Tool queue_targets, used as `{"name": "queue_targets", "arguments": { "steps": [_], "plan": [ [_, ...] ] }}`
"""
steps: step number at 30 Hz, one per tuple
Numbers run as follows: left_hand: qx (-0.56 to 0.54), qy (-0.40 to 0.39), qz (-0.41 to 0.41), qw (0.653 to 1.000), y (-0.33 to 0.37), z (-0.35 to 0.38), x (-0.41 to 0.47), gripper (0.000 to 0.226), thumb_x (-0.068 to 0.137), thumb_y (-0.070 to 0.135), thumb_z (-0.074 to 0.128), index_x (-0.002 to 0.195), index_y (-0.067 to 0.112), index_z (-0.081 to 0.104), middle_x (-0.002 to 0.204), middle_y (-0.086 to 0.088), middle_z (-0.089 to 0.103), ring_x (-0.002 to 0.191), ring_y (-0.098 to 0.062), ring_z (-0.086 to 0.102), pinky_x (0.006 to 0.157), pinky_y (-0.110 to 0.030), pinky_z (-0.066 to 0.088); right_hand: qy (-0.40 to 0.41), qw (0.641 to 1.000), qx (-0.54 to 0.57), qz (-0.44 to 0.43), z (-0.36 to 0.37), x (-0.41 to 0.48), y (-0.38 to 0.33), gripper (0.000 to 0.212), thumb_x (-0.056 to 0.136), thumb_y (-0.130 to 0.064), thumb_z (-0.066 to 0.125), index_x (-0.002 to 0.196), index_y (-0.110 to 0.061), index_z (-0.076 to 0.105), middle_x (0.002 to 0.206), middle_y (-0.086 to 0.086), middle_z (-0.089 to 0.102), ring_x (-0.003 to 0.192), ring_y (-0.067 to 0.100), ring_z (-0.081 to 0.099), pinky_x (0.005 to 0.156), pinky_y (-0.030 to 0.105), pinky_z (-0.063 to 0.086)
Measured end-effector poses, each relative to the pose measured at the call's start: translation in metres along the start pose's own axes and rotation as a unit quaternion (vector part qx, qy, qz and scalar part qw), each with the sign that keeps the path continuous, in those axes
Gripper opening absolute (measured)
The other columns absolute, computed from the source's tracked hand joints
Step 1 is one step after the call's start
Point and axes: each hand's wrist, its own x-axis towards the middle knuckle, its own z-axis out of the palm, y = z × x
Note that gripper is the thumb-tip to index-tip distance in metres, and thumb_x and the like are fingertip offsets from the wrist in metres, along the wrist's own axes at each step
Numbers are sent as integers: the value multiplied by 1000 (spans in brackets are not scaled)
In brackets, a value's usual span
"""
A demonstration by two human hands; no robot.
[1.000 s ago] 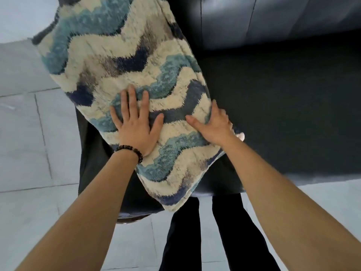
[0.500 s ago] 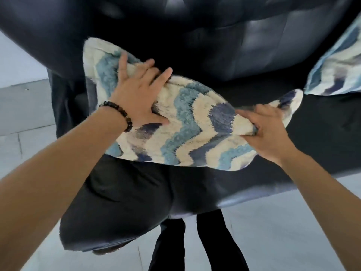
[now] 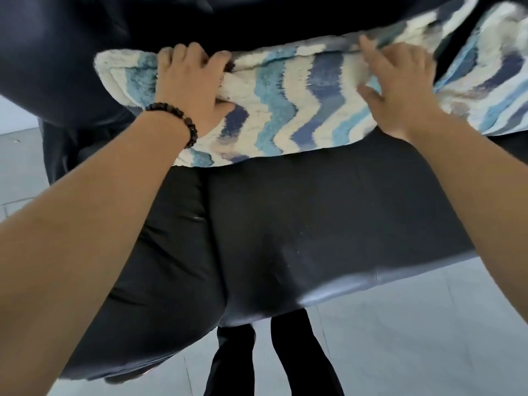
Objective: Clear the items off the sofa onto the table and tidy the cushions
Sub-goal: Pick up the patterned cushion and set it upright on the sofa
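Note:
A blue-and-white zigzag cushion [image 3: 288, 104] lies lengthwise against the backrest at the left end of the black leather sofa [image 3: 314, 230]. My left hand [image 3: 191, 84], with a bead bracelet on the wrist, grips the cushion's left part, fingers curled over its top edge and thumb dug into the front. My right hand [image 3: 400, 87] presses on the cushion's right part with the fingers stretched toward its top edge. A second cushion [image 3: 485, 84] of the same pattern leans against the backrest just to the right, touching the first one.
The sofa's left armrest [image 3: 57, 67] rises beside the cushion. Grey floor tiles [image 3: 414, 338] lie in front of the sofa, and my legs in black trousers [image 3: 303, 361] stand at its front edge. No table is in view.
The cushion has gone from the seat edge back against the backrest, beside the second cushion. My right hand has let go of its corner pinch and now lies flat on it.

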Motion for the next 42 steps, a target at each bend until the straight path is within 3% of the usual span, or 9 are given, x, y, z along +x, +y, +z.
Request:
{"name": "queue_targets", "arguments": {
  "steps": [4, 7, 11, 14, 18, 23, 30, 36, 42],
  "plan": [
    [25, -11, -13, 1000, -10, 20, -10, 85, 84, 54, 57, 151, 18, 19, 142, -24, 40, 135, -42, 32, 116, -59, 3, -144, 987, 34, 57, 34, 18, -20, 88, 99, -39, 55, 158, -25, -8, 167, 4, -9, 151, 39, 1, 119, 55, 12],
    [26, -23, -51, 998, -19, 22, -13, 73, 89, 62, 47, 146, 20, 30, 126, -23, 53, 121, -43, 45, 112, -61, 13, -43, 997, -18, 59, 43, 19, -28, 86, 97, -40, 56, 159, -15, 2, 159, 15, 21, 139, 45, 27, 113, 55, 24],
    [-97, -53, -42, 993, -20, 24, -8, 51, 95, 53, 47, 137, 24, 48, 113, -16, 59, 106, -37, 54, 96, -49, 31, 23, 994, -104, 37, 38, 19, -20, 50, 102, -30, 49, 147, -14, 37, 131, 22, 50, 120, 43, 46, 107, 54, 29],
    [-136, -18, -37, 990, -19, 21, -6, 46, 97, 48, 46, 136, 25, 49, 113, -14, 58, 107, -35, 52, 95, -49, 31, 85, 991, -105, 19, 23, 17, -9, 34, 103, -27, 44, 132, -14, 56, 119, 20, 53, 112, 42, 48, 100, 52, 33],
    [-84, 45, -72, 993, -19, 18, 7, 46, 98, 46, 41, 139, 28, 44, 124, -15, 52, 117, -36, 45, 105, -53, 24, 182, 980, -59, 63, 22, 22, -10, 37, 100, -24, 38, 134, -25, 53, 123, 16, 52, 112, 38, 48, 96, 45, 36],
    [-23, 37, -142, 989, 8, 39, -16, 57, 95, 34, 38, 149, 25, 23, 156, -23, 19, 142, -43, 21, 113, -62, 13, -22, 989, 21, 146, 58, 23, -24, 74, 101, -45, 43, 159, -21, 5, 163, 20, 8, 149, 42, 12, 117, 56, 20],
    [-39, -101, -97, 989, 8, 94, -50, 79, 93, 54, 40, 153, 33, -7, 160, -22, -13, 147, -41, -11, 114, -63, 15, -134, 983, 55, 114, 107, 5, -21, 109, 88, -59, 60, 154, -31, -23, 160, 16, -31, 148, 49, -13, 115, 61, 26],
    [-78, -149, -133, 977, 3, 99, -19, 68, 97, 54, 27, 153, 36, -7, 160, -15, -18, 147, -35, -18, 116, -60, 16, -148, 977, 87, 128, 111, 18, -28, 106, 90, -49, 63, 155, -33, -19, 160, 10, -33, 148, 46, -17, 113, 55, 32],
    [-268, -48, -167, 948, 33, 59, -92, 61, 100, 49, 36, 154, 25, 19, 163, -10, -5, 150, -29, -3, 119, -45, 16, -91, 959, 218, 160, 101, -48, -49, 70, 103, -47, 41, 160, -20, 10, 167, 6, -1, 153, 29, 2, 122, 44, 18]
  ]
}}
